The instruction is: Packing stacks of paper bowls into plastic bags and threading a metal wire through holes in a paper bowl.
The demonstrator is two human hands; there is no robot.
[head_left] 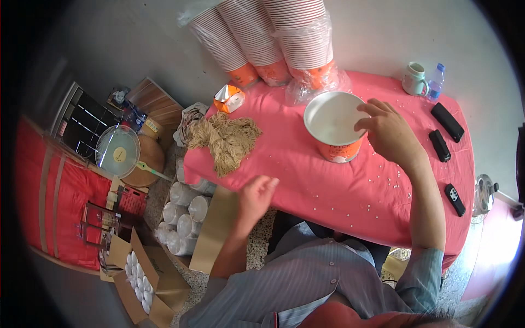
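Observation:
A white paper bucket [334,117] with an orange printed lower side stands upright on the pink-covered table, its open top toward me. My right hand [389,131] reaches over the bucket's right rim, fingers curved and apart; whether they touch the rim I cannot tell. Above the table's front left edge is my left hand [257,197], its fingers curled together. Anything inside them is hidden. Just beyond that hand lies a loose heap of beige cords [227,142]. Small white specks [369,208] are scattered over the cloth in front of the bucket and to its right.
Tall stacks of nested paper buckets [303,44], partly in clear plastic, stand against the wall. An orange-white tissue pack [228,99] sits left. A mug [414,79], bottle [436,82] and black remote [455,199] are right. Cartons of white wrapped stacks [186,216] stand lower left.

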